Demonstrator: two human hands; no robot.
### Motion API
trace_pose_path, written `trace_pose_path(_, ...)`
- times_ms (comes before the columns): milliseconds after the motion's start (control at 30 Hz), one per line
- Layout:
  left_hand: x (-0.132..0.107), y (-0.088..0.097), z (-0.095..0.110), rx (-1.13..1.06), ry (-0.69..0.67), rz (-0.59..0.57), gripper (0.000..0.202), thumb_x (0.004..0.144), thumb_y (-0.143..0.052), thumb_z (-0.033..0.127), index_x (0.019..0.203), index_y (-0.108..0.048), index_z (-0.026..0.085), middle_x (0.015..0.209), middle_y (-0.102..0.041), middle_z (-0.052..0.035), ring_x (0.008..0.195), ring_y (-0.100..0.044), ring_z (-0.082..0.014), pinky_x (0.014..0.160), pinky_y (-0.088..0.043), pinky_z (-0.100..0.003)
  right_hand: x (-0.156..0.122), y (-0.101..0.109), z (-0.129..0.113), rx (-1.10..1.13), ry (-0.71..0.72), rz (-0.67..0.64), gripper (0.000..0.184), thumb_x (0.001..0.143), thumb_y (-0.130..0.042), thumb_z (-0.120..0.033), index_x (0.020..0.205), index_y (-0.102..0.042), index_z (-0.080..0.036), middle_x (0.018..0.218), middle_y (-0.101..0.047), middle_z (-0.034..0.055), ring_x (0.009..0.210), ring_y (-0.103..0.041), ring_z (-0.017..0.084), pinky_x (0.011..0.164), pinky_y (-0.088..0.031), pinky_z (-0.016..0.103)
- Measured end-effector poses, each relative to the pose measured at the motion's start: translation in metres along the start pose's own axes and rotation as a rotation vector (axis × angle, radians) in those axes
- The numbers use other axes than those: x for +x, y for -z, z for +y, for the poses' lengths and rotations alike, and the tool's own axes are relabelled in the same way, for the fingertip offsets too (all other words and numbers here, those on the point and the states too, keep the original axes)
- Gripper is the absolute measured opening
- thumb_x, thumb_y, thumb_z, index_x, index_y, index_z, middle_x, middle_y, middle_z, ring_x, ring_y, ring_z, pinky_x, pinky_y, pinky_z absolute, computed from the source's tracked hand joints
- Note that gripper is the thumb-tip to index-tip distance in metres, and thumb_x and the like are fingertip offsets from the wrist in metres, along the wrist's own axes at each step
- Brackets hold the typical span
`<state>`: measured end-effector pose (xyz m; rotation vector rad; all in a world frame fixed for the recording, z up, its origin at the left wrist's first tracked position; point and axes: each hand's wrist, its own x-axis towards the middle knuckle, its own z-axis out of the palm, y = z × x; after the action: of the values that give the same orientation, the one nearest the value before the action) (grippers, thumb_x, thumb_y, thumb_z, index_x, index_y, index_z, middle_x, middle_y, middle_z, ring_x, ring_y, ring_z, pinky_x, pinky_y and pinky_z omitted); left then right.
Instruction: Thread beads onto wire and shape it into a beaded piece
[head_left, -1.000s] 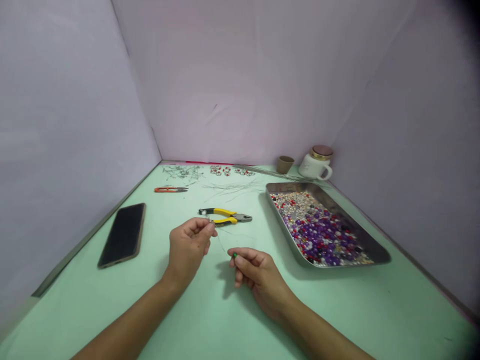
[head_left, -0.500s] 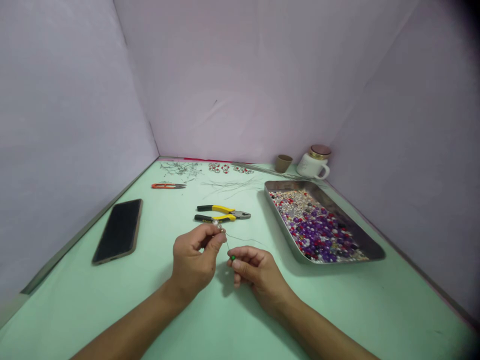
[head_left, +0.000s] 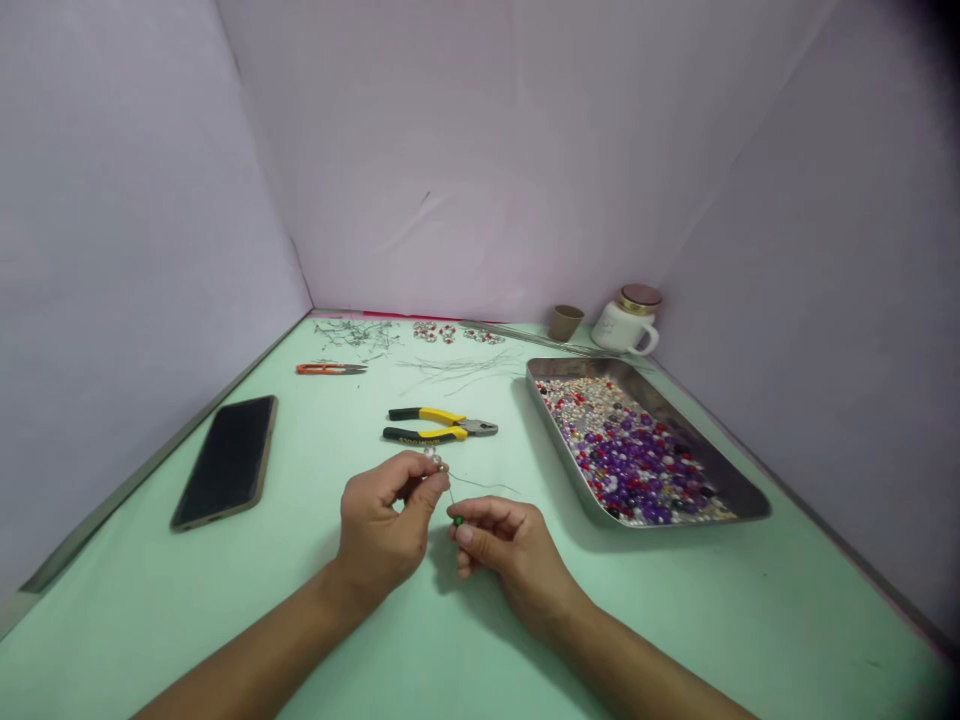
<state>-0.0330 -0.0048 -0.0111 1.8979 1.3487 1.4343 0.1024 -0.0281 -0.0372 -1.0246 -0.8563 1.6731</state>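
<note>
My left hand (head_left: 391,510) pinches a small cluster of clear and whitish beads (head_left: 433,457) between thumb and forefinger. Thin wire (head_left: 480,482) runs out from the cluster; one end trails off to the right, the other goes down toward my right hand (head_left: 504,545). Between the thumb and forefinger of that hand sits a dark green bead (head_left: 458,521), at the lower wire end. Whether the wire passes through this bead is too small to tell. Just beyond my hands lie yellow and black pliers (head_left: 439,425), their jaws pointing right.
A metal tray (head_left: 574,480) of mixed beads stands on the right. On the left are a phone (head_left: 226,462) and orange thread snips (head_left: 330,369). Farther back lie wire pieces (head_left: 457,370), wire scraps (head_left: 356,335), red-and-clear beaded pieces (head_left: 446,333), a brown cup (head_left: 565,322) and a lidded mug (head_left: 625,325).
The view has shifted slightly, so most things sit a little farther left. Both hands keep their pinches on the bead cluster and the green bead, with hardly any movement between them.
</note>
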Motion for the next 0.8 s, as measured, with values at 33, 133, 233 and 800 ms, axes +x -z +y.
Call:
trace_pose_path(33, 0.0000, 0.0001, 0.0000, 0.001, -0.014, 0.000, 0.009, 0.072, -0.055, 0.020, 0.064, -0.058, 0.015, 0.065, -0.063, 0.0001, 0.050, -0.054, -0.0082, 0.050, -0.046, -0.017, 0.0000, 0.0003, 0.0000, -0.004, 0.009, 0.001, 0.027, 0.055, -0.073, -0.027, 0.076, -0.066, -0.011, 0.053, -0.058, 0.0001, 0.045, -0.052, 0.009, 0.049, -0.044, 0.024)
trace_pose_path(133, -0.0004, -0.0001, -0.0007, 0.014, -0.030, 0.001, 0.009, 0.072, -0.055, 0.020, 0.065, -0.059, 0.015, 0.065, -0.064, -0.0007, 0.055, -0.056, -0.0102, 0.054, -0.047, -0.019, 0.0006, 0.0017, 0.0011, -0.017, 0.042, -0.007, 0.027, 0.056, -0.072, -0.027, 0.078, -0.067, -0.012, 0.052, -0.057, -0.0010, 0.045, -0.052, 0.009, 0.050, -0.044, 0.025)
trace_pose_path(233, -0.0006, -0.0003, -0.0016, 0.025, -0.041, 0.010, 0.010, 0.071, -0.055, 0.020, 0.064, -0.059, 0.015, 0.065, -0.064, -0.0007, 0.055, -0.057, -0.0103, 0.054, -0.047, -0.019, 0.0007, 0.0019, 0.0012, -0.033, 0.049, -0.003, 0.026, 0.056, -0.072, -0.028, 0.077, -0.067, -0.014, 0.054, -0.056, -0.0014, 0.045, -0.052, 0.009, 0.049, -0.045, 0.025)
trace_pose_path(800, -0.0003, -0.0016, -0.0024, 0.014, -0.117, -0.016, 0.006, 0.070, -0.055, 0.014, 0.065, -0.058, 0.016, 0.065, -0.064, 0.0004, 0.056, -0.058, -0.0097, 0.055, -0.047, -0.017, -0.0005, -0.0008, -0.0024, -0.097, 0.032, -0.005, 0.023, 0.054, -0.072, -0.026, 0.072, -0.067, -0.013, 0.051, -0.055, -0.0027, 0.043, -0.051, 0.008, 0.048, -0.044, 0.025)
